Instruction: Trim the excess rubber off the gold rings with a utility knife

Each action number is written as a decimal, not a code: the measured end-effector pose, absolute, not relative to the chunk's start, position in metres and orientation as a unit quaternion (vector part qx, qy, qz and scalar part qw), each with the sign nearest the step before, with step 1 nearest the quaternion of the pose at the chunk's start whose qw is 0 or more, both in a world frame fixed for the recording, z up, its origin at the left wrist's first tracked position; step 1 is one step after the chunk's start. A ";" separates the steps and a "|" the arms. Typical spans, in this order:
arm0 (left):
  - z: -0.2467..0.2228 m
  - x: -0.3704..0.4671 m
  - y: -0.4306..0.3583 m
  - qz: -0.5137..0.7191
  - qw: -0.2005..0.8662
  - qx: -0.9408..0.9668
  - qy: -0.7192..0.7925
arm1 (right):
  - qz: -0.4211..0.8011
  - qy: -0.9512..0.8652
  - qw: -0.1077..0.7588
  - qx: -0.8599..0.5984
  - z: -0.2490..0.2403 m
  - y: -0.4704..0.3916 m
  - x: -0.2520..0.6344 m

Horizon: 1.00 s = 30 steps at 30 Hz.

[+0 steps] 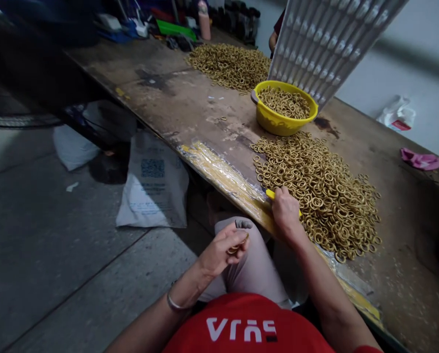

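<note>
A few gold-coloured rings (233, 250) are in the left hand (222, 247), which is above the person's lap, just off the edge of the table. The fingers of this hand are curled and clamped on the rings, with the thumb pressing from above; one finger wears a dark cover (243, 224). The right hand (286, 211) is at the table edge, and its fingers are closed around a yellow tool (270, 194) (only its two ends are showing, so its full shape I cannot tell). This hand is just beside the near pile of rings (315, 189), which spreads loosely on the table (237, 117). Under the hand, the table edge is covered with yellow and clear tape (222, 171). Behind the near pile stands a yellow basin (283, 126), with many rings inside. Farther away lies a second heap of rings (234, 66), and a pale ribbed panel (322, 44) rises behind the basin. At the right side there is a pink cloth (421, 159). Below the table, a white sack (153, 191) stands on the floor.
</note>
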<state>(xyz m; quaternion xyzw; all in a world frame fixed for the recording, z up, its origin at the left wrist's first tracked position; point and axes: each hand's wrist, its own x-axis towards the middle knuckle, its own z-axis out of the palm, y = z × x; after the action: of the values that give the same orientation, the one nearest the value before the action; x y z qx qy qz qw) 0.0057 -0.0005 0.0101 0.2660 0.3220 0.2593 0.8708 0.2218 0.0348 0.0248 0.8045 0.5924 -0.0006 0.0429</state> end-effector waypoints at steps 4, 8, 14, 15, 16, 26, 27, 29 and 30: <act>0.009 0.008 0.008 0.286 0.868 0.246 0.322 | -0.120 0.644 -0.198 0.729 0.034 0.014 0.223; 0.012 0.012 0.012 0.316 0.847 0.259 0.341 | -0.377 0.626 -0.347 0.587 0.048 -0.011 0.213; 0.021 0.015 0.005 0.268 0.883 0.255 0.289 | -0.432 0.632 -0.351 0.539 0.061 -0.030 0.201; 0.022 0.015 0.003 0.265 0.884 0.253 0.289 | -0.419 0.640 -0.352 0.539 0.062 -0.032 0.200; 0.024 0.014 0.001 0.264 0.883 0.255 0.291 | -0.402 0.650 -0.353 0.540 0.063 -0.035 0.199; 0.032 0.017 -0.019 0.339 0.802 0.366 0.328 | -0.145 0.712 -0.140 0.673 0.058 -0.068 0.182; 0.031 0.017 -0.020 0.340 0.801 0.371 0.325 | -0.135 0.707 -0.116 0.685 0.057 -0.069 0.180; 0.031 0.017 -0.021 0.338 0.798 0.382 0.321 | -0.121 0.701 -0.085 0.698 0.057 -0.070 0.177; 0.031 0.016 -0.022 0.338 0.796 0.387 0.321 | -0.114 0.700 -0.078 0.701 0.058 -0.071 0.175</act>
<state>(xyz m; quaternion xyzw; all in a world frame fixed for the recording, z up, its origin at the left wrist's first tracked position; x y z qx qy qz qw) 0.0164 -0.0218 0.0306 0.3874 0.3205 0.3379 0.7956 0.1753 -0.0709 0.0575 0.7007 0.6999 -0.1144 -0.0776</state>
